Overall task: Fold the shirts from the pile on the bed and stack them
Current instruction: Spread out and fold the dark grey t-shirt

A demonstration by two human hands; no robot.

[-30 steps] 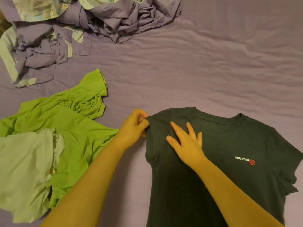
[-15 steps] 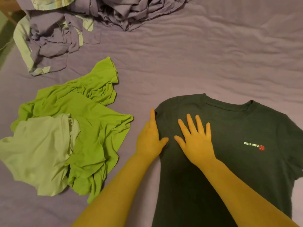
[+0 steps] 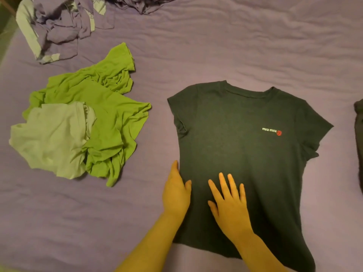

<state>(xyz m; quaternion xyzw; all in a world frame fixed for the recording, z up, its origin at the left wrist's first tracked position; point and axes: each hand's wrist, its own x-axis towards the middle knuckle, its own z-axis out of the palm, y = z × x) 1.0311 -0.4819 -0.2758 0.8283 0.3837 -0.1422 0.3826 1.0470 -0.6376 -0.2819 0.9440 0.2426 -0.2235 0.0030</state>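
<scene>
A dark T-shirt (image 3: 245, 146) with a small white and red logo lies spread flat, front up, on the purple bed sheet (image 3: 196, 55). My left hand (image 3: 176, 193) lies flat with straight fingers along the shirt's left side edge, near the waist. My right hand (image 3: 228, 203) rests flat on the shirt's lower front, fingers spread. To the left sits a crumpled bright green shirt (image 3: 110, 114) with a pale green shirt (image 3: 53, 138) lying partly on it.
A heap of purple and pale green clothes (image 3: 59, 26) lies at the far left corner. More purple cloth (image 3: 141, 4) bunches at the top edge. A dark garment (image 3: 359, 130) shows at the right edge. The bed's left edge is at the far left.
My left hand let go of the shirt's left shoulder and flattened. Both hands slid down the shirt from the chest toward the waist.
</scene>
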